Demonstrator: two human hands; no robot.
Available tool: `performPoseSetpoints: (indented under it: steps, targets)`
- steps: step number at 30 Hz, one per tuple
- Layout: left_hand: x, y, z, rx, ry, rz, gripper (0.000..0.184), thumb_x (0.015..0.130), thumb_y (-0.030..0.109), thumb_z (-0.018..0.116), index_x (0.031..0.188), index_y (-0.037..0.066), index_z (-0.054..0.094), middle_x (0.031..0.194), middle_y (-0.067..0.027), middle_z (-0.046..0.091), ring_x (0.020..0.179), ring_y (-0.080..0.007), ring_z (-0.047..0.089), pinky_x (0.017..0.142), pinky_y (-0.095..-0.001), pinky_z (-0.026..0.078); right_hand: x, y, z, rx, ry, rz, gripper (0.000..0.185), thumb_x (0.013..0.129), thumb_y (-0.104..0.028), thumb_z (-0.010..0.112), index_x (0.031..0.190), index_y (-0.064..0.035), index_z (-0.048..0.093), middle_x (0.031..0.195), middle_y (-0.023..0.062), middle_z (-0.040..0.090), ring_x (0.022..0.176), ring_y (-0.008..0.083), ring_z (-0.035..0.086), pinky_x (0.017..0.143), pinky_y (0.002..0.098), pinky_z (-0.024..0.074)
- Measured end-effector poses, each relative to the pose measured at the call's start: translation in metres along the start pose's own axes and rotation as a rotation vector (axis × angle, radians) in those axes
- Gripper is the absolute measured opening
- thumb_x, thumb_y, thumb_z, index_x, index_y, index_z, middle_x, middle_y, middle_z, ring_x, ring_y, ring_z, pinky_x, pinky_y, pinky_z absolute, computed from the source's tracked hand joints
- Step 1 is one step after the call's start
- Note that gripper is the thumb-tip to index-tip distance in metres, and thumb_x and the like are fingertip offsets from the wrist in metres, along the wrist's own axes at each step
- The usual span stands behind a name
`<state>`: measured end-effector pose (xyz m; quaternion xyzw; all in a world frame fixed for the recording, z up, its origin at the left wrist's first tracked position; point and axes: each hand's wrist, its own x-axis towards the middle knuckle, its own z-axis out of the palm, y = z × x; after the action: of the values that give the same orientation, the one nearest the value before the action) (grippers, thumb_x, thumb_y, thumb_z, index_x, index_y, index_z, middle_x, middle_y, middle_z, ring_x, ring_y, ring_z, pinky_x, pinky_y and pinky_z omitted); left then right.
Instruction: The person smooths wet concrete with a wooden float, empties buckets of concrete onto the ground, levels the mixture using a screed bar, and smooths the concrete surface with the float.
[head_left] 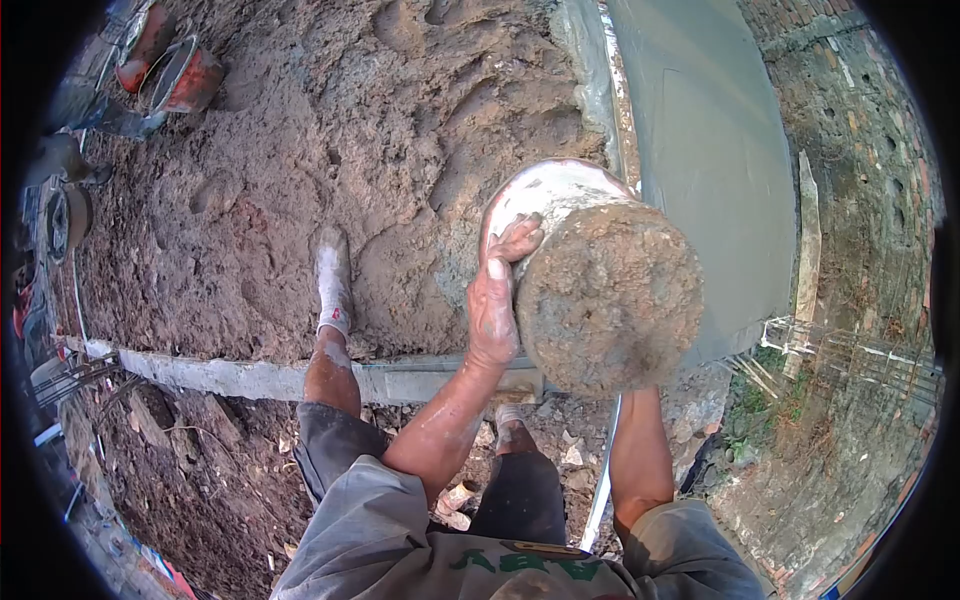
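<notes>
A bucket (550,188) is tipped over in front of me. Its round underside, crusted with dried mud or mortar, faces up toward the camera, and its pale, smeared side shows at the upper left. My left hand (497,300) grips the bucket's left side, fingers closed against it. My right forearm (641,450) reaches up behind the bucket's lower right, so the right hand is hidden. The bucket's mouth and whatever is in it are out of sight. Beside it on the right lies a smooth grey strip of wet-looking mortar (715,180).
Rough, footprinted mud (400,130) spreads ahead and left, bordered by a low concrete edge (230,376). Orange buckets (192,82) stand at the upper left, near what looks like another person's limb (65,158). A plank (807,240), rebar (860,350) and a brick wall (900,150) lie right.
</notes>
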<state>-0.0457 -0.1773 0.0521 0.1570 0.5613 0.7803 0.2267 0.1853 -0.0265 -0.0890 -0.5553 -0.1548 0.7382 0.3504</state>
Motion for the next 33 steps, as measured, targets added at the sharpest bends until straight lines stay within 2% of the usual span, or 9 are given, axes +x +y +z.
performPoseSetpoints:
  steps: [2, 4, 7, 9, 14, 19, 23, 24, 33]
  targets:
    - [0.005, -0.04, -0.022, -0.139, 0.119, -0.271, 0.057, 0.102, 0.046, 0.031, 0.116, -0.002, 0.058, 0.124, -0.0167, 0.058, 0.119, -0.0241, 0.05, 0.106, -0.0361, 0.033, 0.014, 0.03, -0.015, -0.075, 0.114, 0.067, 0.052, 0.098, -0.043, 0.043, 0.129, -0.0022, 0.052, 0.121, 0.0124, 0.059, 0.106, 0.0292, 0.058, 0.092, 0.0416, 0.0461]
    - [-0.009, -0.084, -0.052, -0.158, 0.366, -0.513, 0.058, 0.1, 0.05, 0.036, 0.114, -0.003, 0.056, 0.112, -0.0119, 0.059, 0.103, -0.0201, 0.056, 0.098, -0.0352, 0.041, -0.016, 0.039, 0.035, -0.548, 0.176, -0.051, 0.051, 0.097, -0.042, 0.043, 0.125, -0.001, 0.055, 0.12, 0.0124, 0.059, 0.105, 0.0281, 0.058, 0.092, 0.0406, 0.0463]
    - [-0.024, -0.058, -0.051, -0.075, 0.318, -0.434, 0.058, 0.1, 0.049, 0.035, 0.114, -0.003, 0.056, 0.115, -0.0129, 0.059, 0.105, -0.0204, 0.056, 0.097, -0.0353, 0.043, -0.01, 0.063, 0.011, -0.322, 0.071, 0.016, 0.049, 0.098, -0.039, 0.041, 0.122, 0.0004, 0.057, 0.119, 0.0129, 0.06, 0.104, 0.0271, 0.059, 0.092, 0.0393, 0.0463]
    - [-0.017, -0.032, -0.032, 0.033, 0.187, -0.224, 0.053, 0.103, 0.038, 0.03, 0.117, -0.004, 0.058, 0.128, -0.0146, 0.056, 0.122, -0.0227, 0.048, 0.108, -0.0361, 0.031, -0.003, 0.066, -0.009, -0.103, -0.096, -0.001, 0.047, 0.098, -0.036, 0.039, 0.126, -0.0013, 0.054, 0.121, 0.0115, 0.059, 0.108, 0.0257, 0.057, 0.093, 0.0392, 0.0453]
    - [-0.002, 0.014, 0.007, 0.457, -0.119, 0.003, 0.052, 0.104, 0.037, 0.027, 0.118, -0.002, 0.058, 0.128, -0.0143, 0.055, 0.125, -0.0245, 0.045, 0.109, -0.0363, 0.029, 0.008, 0.042, -0.011, -0.027, -0.006, 0.003, 0.047, 0.097, -0.035, 0.038, 0.129, -0.0025, 0.052, 0.124, 0.0106, 0.057, 0.11, 0.0255, 0.056, 0.095, 0.0395, 0.0443]
    - [-0.024, -0.038, -0.016, 0.17, 0.168, -0.283, 0.05, 0.104, 0.037, 0.03, 0.121, -0.002, 0.057, 0.131, -0.0135, 0.052, 0.124, -0.0243, 0.045, 0.109, -0.0348, 0.03, -0.004, 0.062, -0.044, -0.156, 0.183, 0.032, 0.048, 0.097, -0.035, 0.038, 0.132, -0.0037, 0.049, 0.127, 0.0097, 0.056, 0.113, 0.0253, 0.055, 0.096, 0.0399, 0.0433]
    - [-0.029, -0.031, 0.0, 0.468, -0.004, -0.177, 0.05, 0.103, 0.037, 0.033, 0.125, -0.003, 0.053, 0.128, -0.0139, 0.054, 0.122, -0.0234, 0.048, 0.107, -0.0344, 0.032, -0.021, 0.066, -0.025, -0.047, 0.117, 0.027, 0.049, 0.097, -0.037, 0.039, 0.134, -0.0053, 0.045, 0.134, 0.0088, 0.05, 0.116, 0.026, 0.052, 0.099, 0.0401, 0.0409]
    - [-0.026, -0.02, 0.01, 0.537, -0.092, -0.136, 0.043, 0.101, 0.03, 0.039, 0.126, 0.0, 0.055, 0.131, -0.0157, 0.054, 0.13, -0.0296, 0.043, 0.114, -0.0438, 0.019, -0.018, 0.061, -0.022, -0.029, 0.105, 0.005, 0.049, 0.097, -0.037, 0.039, 0.134, -0.0051, 0.046, 0.133, 0.0088, 0.05, 0.115, 0.0259, 0.052, 0.098, 0.0401, 0.041]
    - [0.028, 0.096, 0.08, 0.14, -0.31, 0.33, 0.051, 0.099, 0.044, 0.035, 0.118, 0.002, 0.057, 0.13, -0.0183, 0.055, 0.137, -0.037, 0.032, 0.113, -0.0555, 0.009, -0.068, -0.124, 0.053, 0.026, -0.199, -0.179, 0.047, 0.097, -0.035, 0.041, 0.13, -0.0034, 0.048, 0.127, 0.0094, 0.052, 0.111, 0.0256, 0.053, 0.095, 0.0395, 0.0419]
